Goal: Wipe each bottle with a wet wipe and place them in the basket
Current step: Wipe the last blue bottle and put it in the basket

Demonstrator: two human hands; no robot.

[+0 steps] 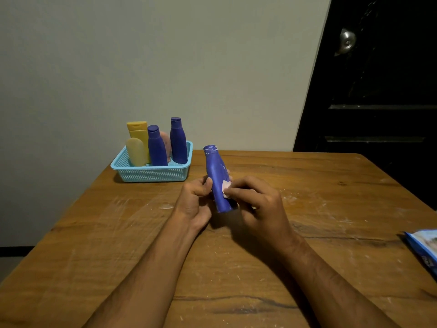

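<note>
A blue bottle (216,171) with white smears near its cap is held tilted above the wooden table (331,209), cap pointing away from me. My left hand (194,204) grips its lower left side. My right hand (257,204) presses a small white wet wipe (226,191) against the bottle's right side. At the table's far left stands a light blue basket (151,174) holding two upright blue bottles (156,147) (178,142), a yellow bottle (138,133), a pale yellow bottle (136,151) and a pinkish one (166,143) half hidden behind them.
A blue and white wipe packet (423,249) lies at the table's right edge, partly cut off. White streaks mark the tabletop. A dark door with a metal knob (347,41) stands beyond the table at the right; a plain wall is behind.
</note>
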